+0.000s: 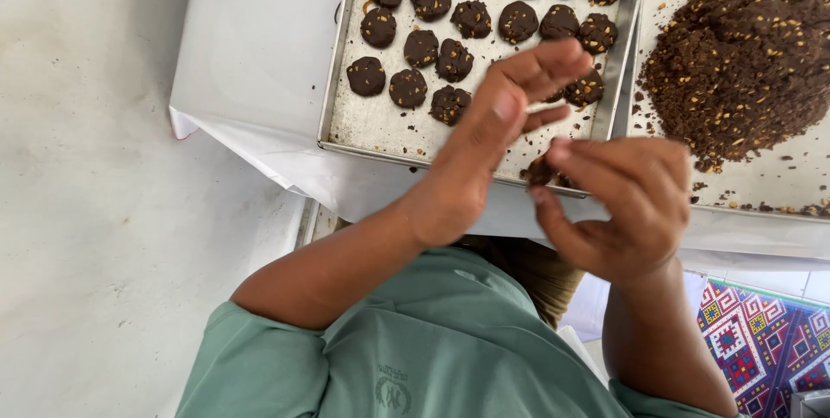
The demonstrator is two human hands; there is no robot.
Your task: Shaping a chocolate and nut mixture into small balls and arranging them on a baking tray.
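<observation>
- pale grey floor (95, 210) fills the left side, and a bright patterned mat (765, 344) shows at the bottom right corner.
- white paper (251, 55) covers a low surface, and its near left corner hangs over the edge.
- on the paper sits a metal baking tray (372, 124). its near left corner is bare and dusty with crumbs.
- round dark cookie pieces (421, 48) with little nut bits lie in rows across the far part of the tray, close together but mostly not touching.
- just beside the tray's right edge lies a second sheet (761, 185), and on it a big heap of dark crumbly dough (743, 59) with pale nut bits in it. loose crumbs lie around the heap.
- the person wears a green shirt (432, 349) and both arms reach up over the near edge of the tray.
- the left hand (493, 137) hovers over the tray's near right part. its fingers are held straight and close together, a little fanned at the tips, and they grip nothing that i can see.
- the right hand (627, 202) is curled just over the tray's near edge. its thumb and fingertips pinch a small lump of dough (542, 171).
- the lump sits between the two hands, right above the tray's near rim, and the left hand's thumb side is very near it. i cannot tell if the left hand touches it.
</observation>
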